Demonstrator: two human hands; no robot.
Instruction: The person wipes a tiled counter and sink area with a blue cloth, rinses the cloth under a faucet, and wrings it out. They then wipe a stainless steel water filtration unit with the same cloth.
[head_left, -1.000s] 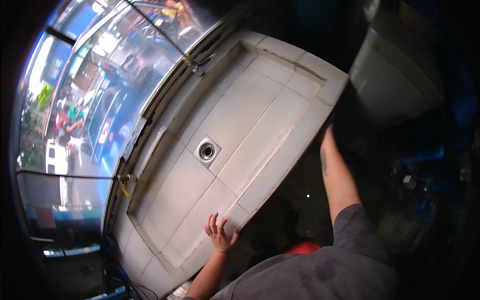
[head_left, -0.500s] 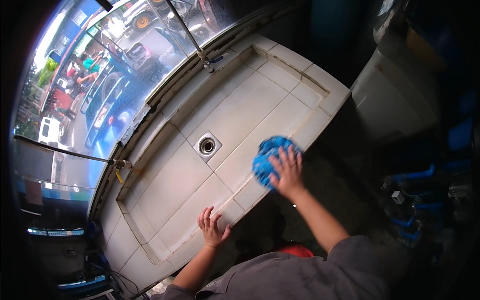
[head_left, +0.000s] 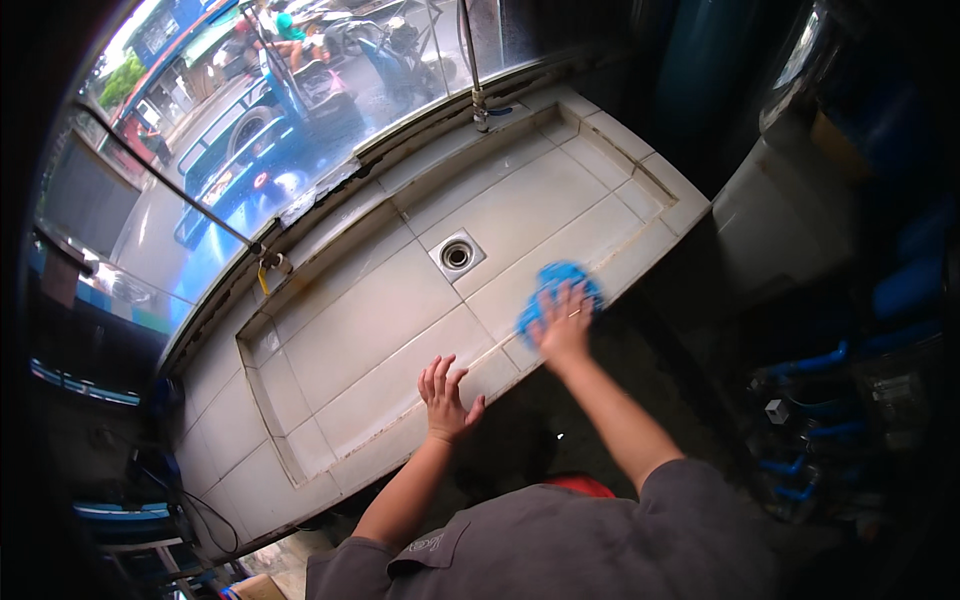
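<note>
A white tiled basin (head_left: 350, 340) with a square metal drain (head_left: 456, 256) spans the middle of the view. My right hand (head_left: 565, 330) presses a bunched blue cloth (head_left: 555, 280) onto the basin's near edge, right of the drain; the cloth is slightly blurred. My left hand (head_left: 447, 398) is at the near rim to the left, fingers bent and apart, holding nothing. Two taps stand along the back ledge, one with a yellow handle (head_left: 265, 274), one with a blue handle (head_left: 499, 111).
A window (head_left: 330, 80) behind the basin shows a street with vehicles and people. A pale tub-like object (head_left: 775, 215) stands in shadow at the right, above blue pipes (head_left: 815, 365). A black cable (head_left: 210, 505) hangs at the left corner of the counter.
My right hand came up from below the right edge with the blue cloth onto the basin. My left hand stayed on the near rim. The head view has shifted.
</note>
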